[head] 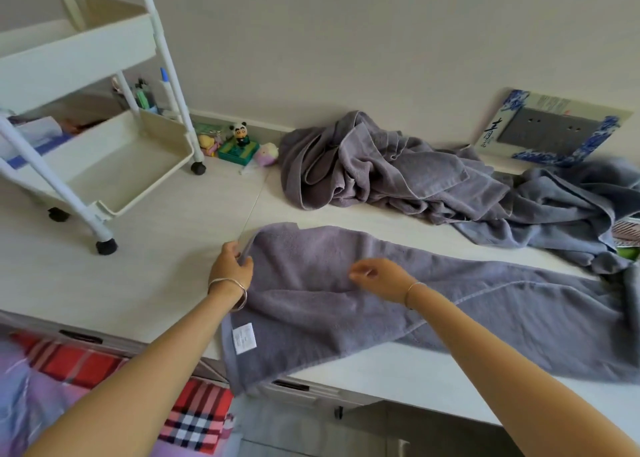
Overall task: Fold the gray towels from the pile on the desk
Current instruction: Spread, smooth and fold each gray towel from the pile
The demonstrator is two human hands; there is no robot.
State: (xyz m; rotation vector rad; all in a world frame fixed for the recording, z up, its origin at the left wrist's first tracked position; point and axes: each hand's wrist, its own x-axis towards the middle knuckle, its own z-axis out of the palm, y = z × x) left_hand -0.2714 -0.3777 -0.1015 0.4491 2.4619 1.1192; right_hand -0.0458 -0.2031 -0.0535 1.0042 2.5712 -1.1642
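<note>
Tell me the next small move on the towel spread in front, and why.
Probably lift the left end and carry it rightward over the middle. The left hand grips the spread towel at its far left corner, and the right hand sits near mid-length, where a crease could form; its grip is too blurred to tell.

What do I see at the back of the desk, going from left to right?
White rolling cart → panda toy → pile of gray towels → blue-and-white socket frame.
</note>
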